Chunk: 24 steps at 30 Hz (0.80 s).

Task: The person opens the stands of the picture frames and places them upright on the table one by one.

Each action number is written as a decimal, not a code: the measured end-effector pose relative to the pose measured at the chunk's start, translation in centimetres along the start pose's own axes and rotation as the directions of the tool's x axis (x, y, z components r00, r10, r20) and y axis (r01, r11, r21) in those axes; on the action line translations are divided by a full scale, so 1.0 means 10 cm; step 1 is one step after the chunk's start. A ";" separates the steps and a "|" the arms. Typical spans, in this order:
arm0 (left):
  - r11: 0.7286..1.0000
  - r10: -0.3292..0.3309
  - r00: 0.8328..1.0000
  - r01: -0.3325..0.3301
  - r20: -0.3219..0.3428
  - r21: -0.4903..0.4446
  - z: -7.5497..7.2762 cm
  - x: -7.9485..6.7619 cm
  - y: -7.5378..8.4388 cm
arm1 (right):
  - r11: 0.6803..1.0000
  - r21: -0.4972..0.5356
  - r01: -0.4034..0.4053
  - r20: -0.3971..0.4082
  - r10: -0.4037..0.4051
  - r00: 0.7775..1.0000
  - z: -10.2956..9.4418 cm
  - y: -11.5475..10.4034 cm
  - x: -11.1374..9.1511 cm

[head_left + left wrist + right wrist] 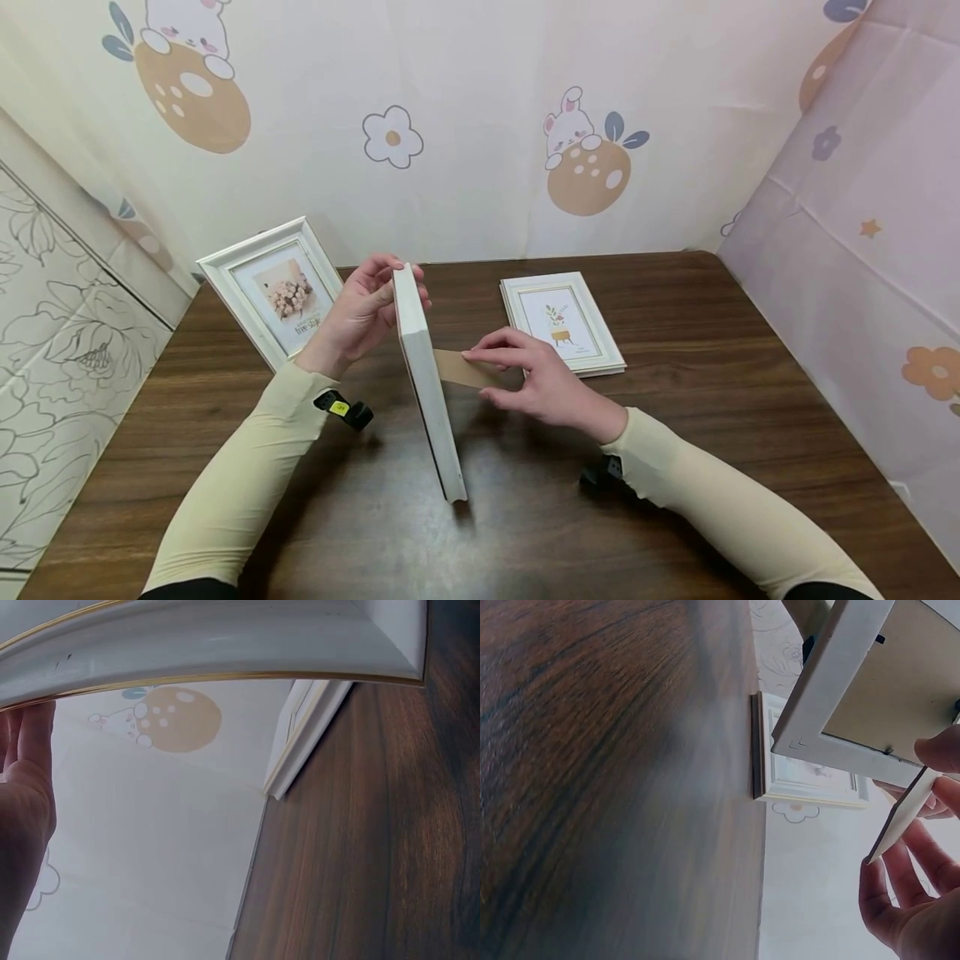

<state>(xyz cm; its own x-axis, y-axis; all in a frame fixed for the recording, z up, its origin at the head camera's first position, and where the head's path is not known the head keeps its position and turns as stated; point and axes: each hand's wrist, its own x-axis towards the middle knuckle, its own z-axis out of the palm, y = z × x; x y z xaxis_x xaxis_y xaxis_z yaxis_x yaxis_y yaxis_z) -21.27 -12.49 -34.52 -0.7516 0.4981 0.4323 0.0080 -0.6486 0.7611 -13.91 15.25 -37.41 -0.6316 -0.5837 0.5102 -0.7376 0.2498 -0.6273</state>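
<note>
Rabbit-printed white fabric backdrop (465, 200) | dark brown wood-grain table (547, 525) | I see a white rectangular picture frame (432, 400) held on edge over the table's middle | left hand (362, 312) grasping its far edge | right hand (542, 375) pinching a flat tan stand (457, 369) at its back

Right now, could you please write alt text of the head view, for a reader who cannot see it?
A person's left hand holds a white picture frame on edge while the right hand pinches a tan flap extending from its back. On the dark wooden table, a framed flower picture stands at left and stacked white frames lie at right.
</note>
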 end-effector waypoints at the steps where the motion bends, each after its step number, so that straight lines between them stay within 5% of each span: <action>1: 1.000 0.000 1.000 0.000 0.002 0.003 0.00 0.00 0.00 | 1.000 -0.005 0.000 0.001 0.000 1.000 0.00 0.00 0.00; 15: 1.000 0.001 1.000 -0.001 0.001 0.027 0.01 -0.01 -0.02 | 0.999 0.001 -0.034 0.019 0.034 0.999 -0.01 0.00 -0.01; 24: 1.000 0.021 0.998 -0.020 -0.057 0.019 0.05 0.01 -0.02 | 0.997 0.013 -0.079 0.029 0.079 0.996 -0.02 0.00 -0.01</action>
<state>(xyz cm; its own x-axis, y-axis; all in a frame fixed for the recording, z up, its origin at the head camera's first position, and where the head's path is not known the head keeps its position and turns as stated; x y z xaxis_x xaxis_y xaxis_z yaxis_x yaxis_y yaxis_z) -21.01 -12.08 -34.37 -0.7877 0.4506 0.4201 0.0355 -0.6476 0.7612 -13.90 15.42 -37.34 -0.6806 -0.5846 0.4416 -0.6820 0.2854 -0.6733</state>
